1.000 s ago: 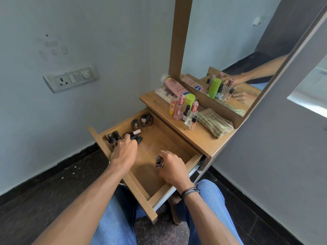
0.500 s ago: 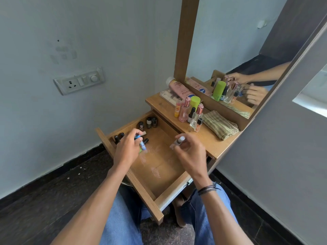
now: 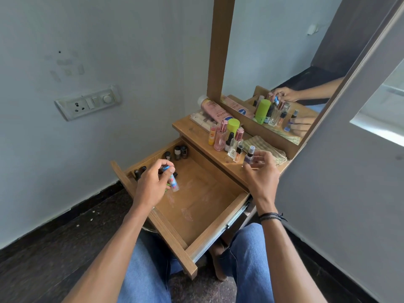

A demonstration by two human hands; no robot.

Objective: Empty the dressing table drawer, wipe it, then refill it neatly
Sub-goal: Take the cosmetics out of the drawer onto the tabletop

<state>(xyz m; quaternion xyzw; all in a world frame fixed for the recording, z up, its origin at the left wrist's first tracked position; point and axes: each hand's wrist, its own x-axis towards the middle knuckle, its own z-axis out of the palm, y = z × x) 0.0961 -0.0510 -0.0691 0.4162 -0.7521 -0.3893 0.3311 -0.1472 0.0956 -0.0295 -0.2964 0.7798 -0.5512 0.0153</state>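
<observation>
The wooden drawer [image 3: 209, 232] stands pulled open, its floor dusty and mostly bare. Several small dark bottles [image 3: 181, 152] line its far left side. Over the drawer's left part, my left hand [image 3: 150, 182] grips a small tube with a blue cap [image 3: 173, 182]. My right hand [image 3: 261, 171] pinches a small purple bottle with a pale cap [image 3: 249, 155] just above the tabletop's front edge. On the tabletop [image 3: 220, 157] stand perfume bottles [image 3: 220, 136], a green-capped container [image 3: 232, 126], a pink lotion bottle [image 3: 215, 111] and a folded checked cloth [image 3: 265, 150].
A mirror [image 3: 284, 62] rises behind the tabletop and reflects both hands. A wall socket plate [image 3: 87, 103] is on the left wall. A grey panel [image 3: 349, 171] closes off the right side. My knees in jeans [image 3: 247, 259] sit under the drawer, above dark floor [image 3: 43, 248].
Both hands rose out of the drawer. The left one lifted the blue-capped tube; the right one carried the small purple bottle up to the tabletop edge.
</observation>
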